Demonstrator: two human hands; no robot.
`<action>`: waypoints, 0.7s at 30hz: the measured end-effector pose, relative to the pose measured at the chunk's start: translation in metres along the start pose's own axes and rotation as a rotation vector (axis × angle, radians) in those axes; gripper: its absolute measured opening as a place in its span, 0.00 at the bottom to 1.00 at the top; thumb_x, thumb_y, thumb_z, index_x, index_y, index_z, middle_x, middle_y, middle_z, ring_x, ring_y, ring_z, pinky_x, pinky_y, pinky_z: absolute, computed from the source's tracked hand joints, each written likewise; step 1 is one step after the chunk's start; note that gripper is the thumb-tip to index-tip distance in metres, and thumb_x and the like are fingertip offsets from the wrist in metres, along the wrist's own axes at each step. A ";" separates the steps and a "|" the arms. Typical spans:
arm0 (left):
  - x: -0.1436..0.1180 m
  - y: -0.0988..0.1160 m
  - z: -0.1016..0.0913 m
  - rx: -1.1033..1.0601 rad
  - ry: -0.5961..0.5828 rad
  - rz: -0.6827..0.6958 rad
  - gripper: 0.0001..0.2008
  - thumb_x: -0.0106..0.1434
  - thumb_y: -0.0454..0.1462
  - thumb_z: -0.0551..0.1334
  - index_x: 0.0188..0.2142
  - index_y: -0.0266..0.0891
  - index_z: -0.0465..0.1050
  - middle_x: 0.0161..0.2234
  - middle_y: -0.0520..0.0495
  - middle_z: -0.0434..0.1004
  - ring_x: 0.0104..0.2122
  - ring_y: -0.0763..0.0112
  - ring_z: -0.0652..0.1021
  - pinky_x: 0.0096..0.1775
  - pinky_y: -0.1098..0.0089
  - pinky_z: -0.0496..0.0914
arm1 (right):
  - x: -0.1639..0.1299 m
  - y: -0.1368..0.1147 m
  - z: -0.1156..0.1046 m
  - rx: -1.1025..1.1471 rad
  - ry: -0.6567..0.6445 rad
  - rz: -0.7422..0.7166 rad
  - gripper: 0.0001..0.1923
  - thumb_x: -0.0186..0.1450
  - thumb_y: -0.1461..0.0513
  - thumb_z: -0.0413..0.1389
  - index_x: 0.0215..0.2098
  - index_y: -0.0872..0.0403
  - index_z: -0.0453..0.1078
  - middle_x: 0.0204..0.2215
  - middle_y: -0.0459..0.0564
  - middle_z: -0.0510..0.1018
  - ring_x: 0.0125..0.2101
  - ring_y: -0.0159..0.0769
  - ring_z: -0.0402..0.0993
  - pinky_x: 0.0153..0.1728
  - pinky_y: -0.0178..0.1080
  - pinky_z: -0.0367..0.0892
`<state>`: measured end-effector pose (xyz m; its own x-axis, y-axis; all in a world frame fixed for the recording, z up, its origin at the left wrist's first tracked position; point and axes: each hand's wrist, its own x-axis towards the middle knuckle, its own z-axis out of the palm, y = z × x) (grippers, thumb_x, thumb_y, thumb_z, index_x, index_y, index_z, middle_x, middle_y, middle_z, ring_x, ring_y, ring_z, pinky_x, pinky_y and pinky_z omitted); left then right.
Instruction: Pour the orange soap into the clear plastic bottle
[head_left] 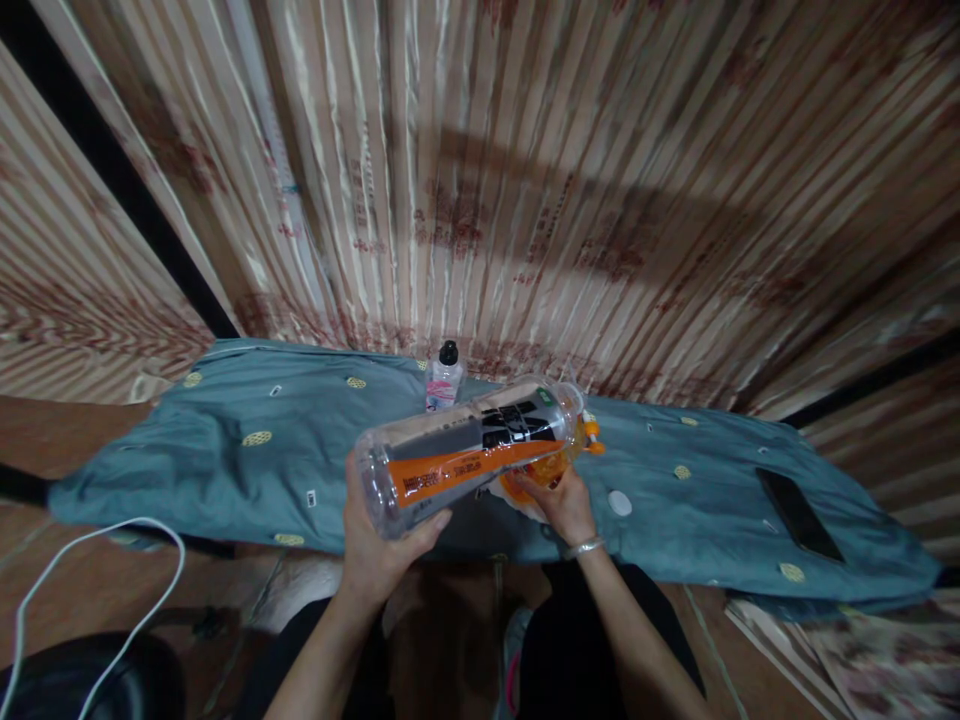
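Note:
My left hand (386, 545) is wrapped round the base of a large clear plastic bottle (469, 450) with an orange and black label. The bottle is tilted, its neck pointing right and slightly up. My right hand (566, 510), with a bracelet at the wrist, has its fingers closed on an orange object (551, 468) under the bottle's neck end; the bottle partly hides it and its kind is unclear. Small orange and white knobs (592, 435) stick out beside the neck. Behind the bottle stands a small clear bottle (444, 380) with a black cap and pink marking.
A teal patterned cloth (225, 450) covers the narrow bench or bed before me. On it lie a white disc (619, 502) and a black phone (799, 513). Striped curtains (480, 200) hang behind. A white cable (112, 530) loops at the lower left.

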<state>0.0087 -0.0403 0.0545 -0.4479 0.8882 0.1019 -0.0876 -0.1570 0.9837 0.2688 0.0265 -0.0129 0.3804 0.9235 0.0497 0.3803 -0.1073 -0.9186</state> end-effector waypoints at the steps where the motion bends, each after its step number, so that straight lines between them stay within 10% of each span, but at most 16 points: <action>1: 0.000 0.000 0.000 0.004 0.004 0.008 0.52 0.41 0.57 0.88 0.60 0.40 0.75 0.54 0.37 0.88 0.57 0.39 0.88 0.65 0.43 0.82 | 0.000 -0.002 0.000 -0.004 0.002 0.002 0.27 0.47 0.43 0.79 0.34 0.46 0.75 0.33 0.54 0.92 0.36 0.52 0.90 0.37 0.44 0.80; 21: 0.000 0.002 0.001 0.008 -0.015 0.024 0.44 0.43 0.57 0.88 0.53 0.43 0.77 0.50 0.41 0.87 0.55 0.41 0.88 0.65 0.43 0.82 | 0.001 0.000 0.000 -0.050 -0.015 -0.021 0.26 0.49 0.43 0.76 0.34 0.47 0.75 0.33 0.56 0.91 0.36 0.54 0.90 0.37 0.47 0.82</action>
<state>0.0090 -0.0403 0.0567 -0.4364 0.8907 0.1276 -0.0699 -0.1749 0.9821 0.2696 0.0276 -0.0131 0.3596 0.9310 0.0626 0.4303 -0.1059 -0.8965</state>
